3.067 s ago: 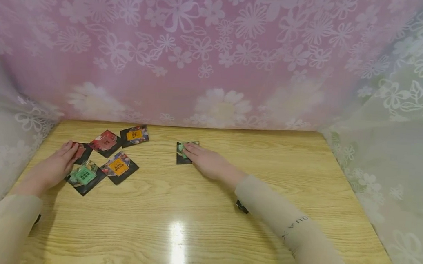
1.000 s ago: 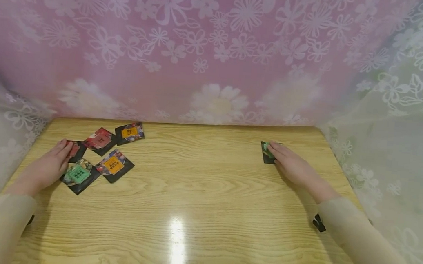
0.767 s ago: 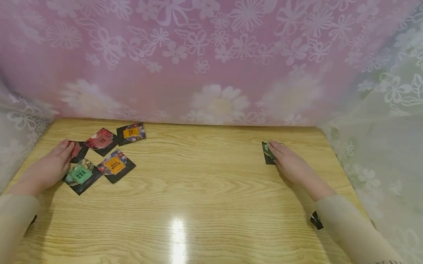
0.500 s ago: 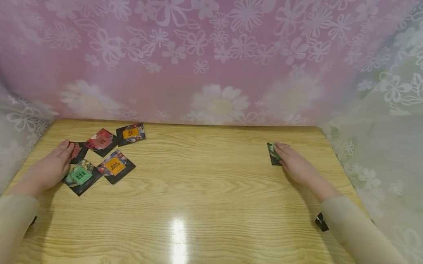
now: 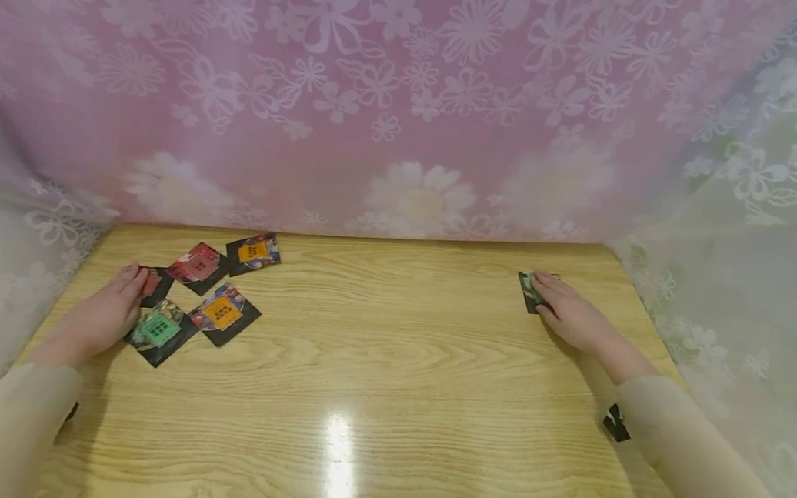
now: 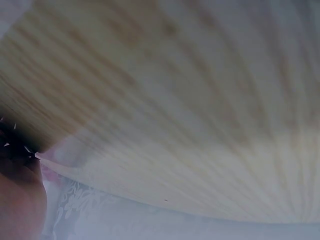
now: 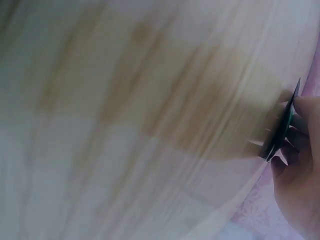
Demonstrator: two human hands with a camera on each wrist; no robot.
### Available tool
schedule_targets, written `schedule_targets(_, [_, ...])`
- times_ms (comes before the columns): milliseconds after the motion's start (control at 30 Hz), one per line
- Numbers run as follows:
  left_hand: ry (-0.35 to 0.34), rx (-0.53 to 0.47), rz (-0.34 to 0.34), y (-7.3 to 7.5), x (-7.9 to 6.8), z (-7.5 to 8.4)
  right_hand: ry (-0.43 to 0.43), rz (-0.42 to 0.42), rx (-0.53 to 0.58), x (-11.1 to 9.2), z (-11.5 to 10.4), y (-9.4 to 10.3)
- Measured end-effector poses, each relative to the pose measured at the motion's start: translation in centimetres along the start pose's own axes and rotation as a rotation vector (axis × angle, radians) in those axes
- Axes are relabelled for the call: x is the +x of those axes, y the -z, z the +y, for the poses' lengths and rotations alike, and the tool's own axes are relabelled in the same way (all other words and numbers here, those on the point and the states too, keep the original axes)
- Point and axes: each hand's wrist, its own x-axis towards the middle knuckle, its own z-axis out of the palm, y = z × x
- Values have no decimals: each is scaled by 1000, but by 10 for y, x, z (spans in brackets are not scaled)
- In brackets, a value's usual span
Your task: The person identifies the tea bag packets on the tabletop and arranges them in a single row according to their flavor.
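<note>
At the table's left side my left hand (image 5: pixel 105 313) rests its extended fingers on a black sachet with a red label (image 5: pixel 152 286), covering its left part. Just below those fingers lies a green-labelled sachet (image 5: pixel 160 330). At the back right my right hand (image 5: pixel 577 319) presses straight fingers on another green-labelled sachet (image 5: pixel 530 295). In the right wrist view this sachet (image 7: pixel 282 130) appears edge-on beneath the fingertips, close to the wood, with the thumb beside its edge. The left wrist view catches only part of the left hand (image 6: pixel 20 205) and a dark sachet edge.
Near the left hand lie a red-patterned sachet (image 5: pixel 198 267) and two orange-labelled ones, one at the back (image 5: pixel 253 253) and one in front (image 5: pixel 224 313). A pink flowered curtain (image 5: pixel 408 111) hangs along the table's (image 5: pixel 378 340) back edge, with pale sheets at both sides.
My right hand has moved the green-labelled sachet from the table's middle to the back right, shifting slightly further right in the last half second. My left hand has stayed on the red-labelled sachet.
</note>
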Motion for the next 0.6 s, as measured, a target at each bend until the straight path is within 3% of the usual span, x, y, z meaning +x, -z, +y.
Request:
schedule_targets(300, [-21,10,31,1,1,1,11,2,-9,-1,4,2])
schedule_targets(600, [-6,1,12,0,2,0,0,34,-31,0,-2,7])
